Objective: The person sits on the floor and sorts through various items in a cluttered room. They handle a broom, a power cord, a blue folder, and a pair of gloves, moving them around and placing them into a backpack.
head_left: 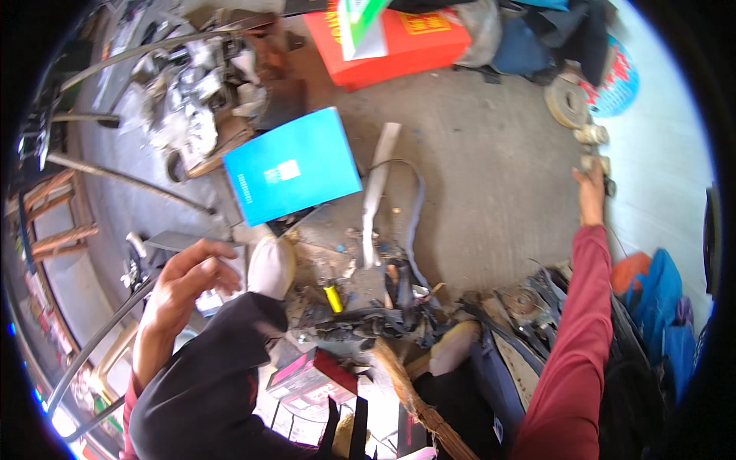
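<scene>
My right hand (591, 192) is stretched out to the far right, with its fingers at a small pale roll (593, 163) by the foot of the wall. Whether they close on it is hidden. Just beyond lie another small roll (591, 134) and a wide flat roll of strip (566, 102). Over at the left, my left hand (192, 279) hovers above my dark trouser leg, empty, its fingers bent and apart. A blue printed booklet or folder (293, 167) lies on the floor ahead of it.
A red box (402, 49) stands at the top. Crumpled silvery scraps (190, 86) fill the upper left. A long pale strip (378, 190) and a yellow lighter-like object (332, 298) lie between my feet among scraps. A straw broom (408, 388) crosses the bottom; blue bags (658, 305) sit right.
</scene>
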### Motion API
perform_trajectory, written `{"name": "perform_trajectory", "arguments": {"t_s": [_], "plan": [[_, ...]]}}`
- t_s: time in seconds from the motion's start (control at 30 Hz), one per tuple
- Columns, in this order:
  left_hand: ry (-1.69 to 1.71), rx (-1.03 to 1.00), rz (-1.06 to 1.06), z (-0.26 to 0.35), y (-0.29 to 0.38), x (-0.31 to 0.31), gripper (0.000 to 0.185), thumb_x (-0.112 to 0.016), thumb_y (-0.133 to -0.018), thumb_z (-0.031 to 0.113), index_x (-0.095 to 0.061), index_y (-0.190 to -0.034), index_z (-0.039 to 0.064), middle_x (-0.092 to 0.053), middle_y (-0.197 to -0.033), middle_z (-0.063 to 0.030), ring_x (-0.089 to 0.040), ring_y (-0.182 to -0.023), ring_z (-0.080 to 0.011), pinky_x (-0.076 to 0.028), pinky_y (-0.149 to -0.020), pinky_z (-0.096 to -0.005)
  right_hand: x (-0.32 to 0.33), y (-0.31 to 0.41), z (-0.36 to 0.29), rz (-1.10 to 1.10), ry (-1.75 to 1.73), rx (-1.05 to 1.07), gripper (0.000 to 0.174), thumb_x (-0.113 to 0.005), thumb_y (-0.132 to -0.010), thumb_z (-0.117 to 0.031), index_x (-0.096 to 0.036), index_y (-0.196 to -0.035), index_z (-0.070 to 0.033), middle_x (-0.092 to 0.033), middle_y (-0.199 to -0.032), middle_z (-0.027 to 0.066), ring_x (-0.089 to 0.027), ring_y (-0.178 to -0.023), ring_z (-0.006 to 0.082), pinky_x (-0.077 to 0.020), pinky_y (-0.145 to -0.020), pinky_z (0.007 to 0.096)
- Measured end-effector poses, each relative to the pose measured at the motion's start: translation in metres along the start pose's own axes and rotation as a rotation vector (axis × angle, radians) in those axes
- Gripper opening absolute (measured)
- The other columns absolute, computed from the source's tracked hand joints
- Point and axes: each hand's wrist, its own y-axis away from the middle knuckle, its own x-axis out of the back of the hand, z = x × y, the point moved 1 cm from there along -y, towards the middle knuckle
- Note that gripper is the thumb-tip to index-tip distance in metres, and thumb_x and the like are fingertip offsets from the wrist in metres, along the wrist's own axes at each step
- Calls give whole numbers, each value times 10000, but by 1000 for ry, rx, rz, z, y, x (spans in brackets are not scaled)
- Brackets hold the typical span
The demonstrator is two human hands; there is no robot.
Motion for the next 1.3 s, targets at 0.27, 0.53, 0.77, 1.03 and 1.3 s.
{"name": "perform_trajectory", "arguments": {"t_s": [0.27,0.53,0.77,1.03,1.3], "plan": [[40,9,164,-40,-21,23,432,-620,-1041,336,-593,-1357,43,-668,-1239,-111,-655,-1069,-177,-507,-873,-313,-97,76,-75,-45,-56,83,379,-654,-985,-102,-617,-1336,36,-681,-1302,149,-631,-1223,233,-472,-1060,353],[135,-42,364,-90,-88,25,649,-632,-1018,341,-415,-1561,61,-506,-1514,-219,-533,-1347,-313,-503,-989,-452,-287,233,-234,-544,-93,192,418,-716,-984,-280,-660,-1259,30,-740,-1170,134,-717,-973,195,-561,-816,336],[76,-44,286,-102,-102,19,468,-627,-1017,274,-573,-1394,2,-704,-1140,-126,-655,-1078,-218,-526,-846,-370,-299,255,-259,-494,281,316,487,-752,-896,-270,-649,-1256,42,-657,-1221,239,-655,-1107,399,-519,-961,448],[-60,96,81,-122,-94,24,290,-597,-1032,309,-635,-1157,49,-690,-1029,-45,-653,-1008,-166,-506,-814,-335,-306,270,-260,-363,160,487,467,-717,-916,-120,-601,-1347,16,-650,-1249,210,-651,-1145,351,-506,-990,412],[264,28,87,-123,-104,24,278,-615,-1028,310,-610,-1168,71,-677,-1069,-72,-665,-980,-203,-575,-736,-340,-318,287,-243,-215,-6,230,407,-608,-993,-108,-569,-1391,-36,-625,-1367,229,-604,-1260,387,-453,-1084,439]]}}
